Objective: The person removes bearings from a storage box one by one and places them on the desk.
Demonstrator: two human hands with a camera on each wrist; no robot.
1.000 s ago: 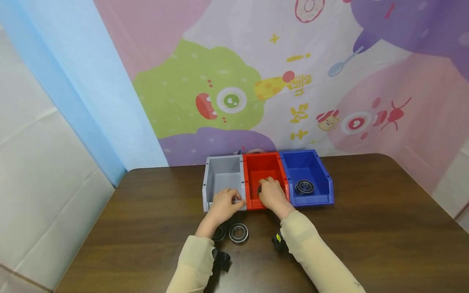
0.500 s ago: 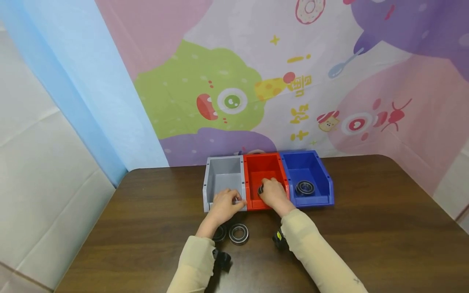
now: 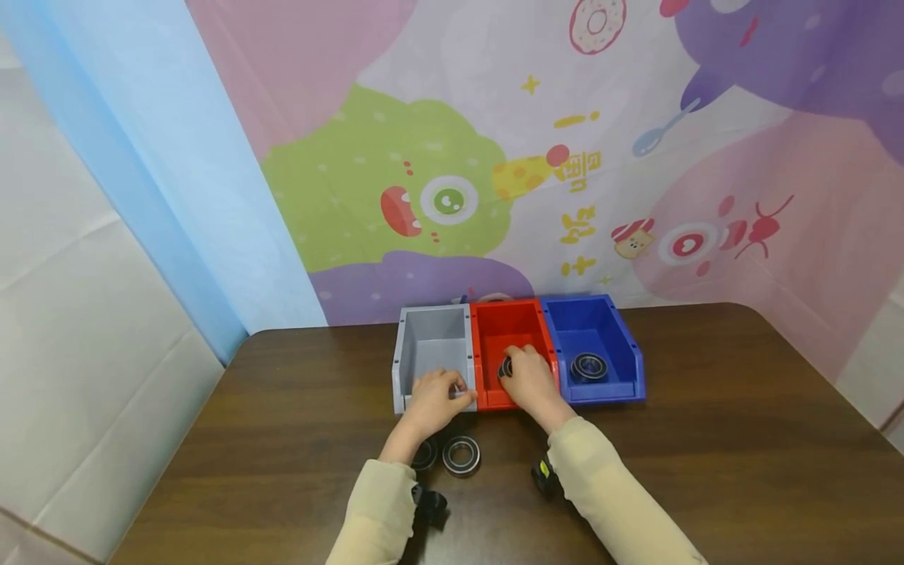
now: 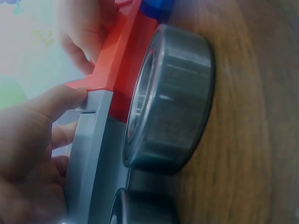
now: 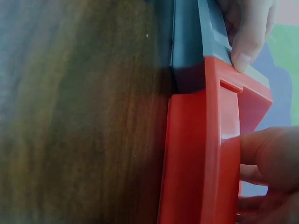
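Note:
Grey, red and blue bins stand side by side. My right hand reaches into the red bin and pinches a dark ball bearing, tilted and partly hidden by the fingers. At the grey bin's front, my left hand has its fingers loosely bent inside, and the thumb rests on the rim where grey meets red. I see nothing between its fingers. Another bearing lies in the blue bin. On the table in front are two bearings, one fully visible, one partly behind the left wrist.
The bins sit on a brown wooden table, close to its back edge. Behind rises a printed cartoon cloth. Black wrist cameras hang beneath both sleeves, low over the table.
More of the bearing shows beside my right fingers than before. The right hand has shifted slightly to the right. My left hand stays at the grey bin, while the whole view slides slightly downward.

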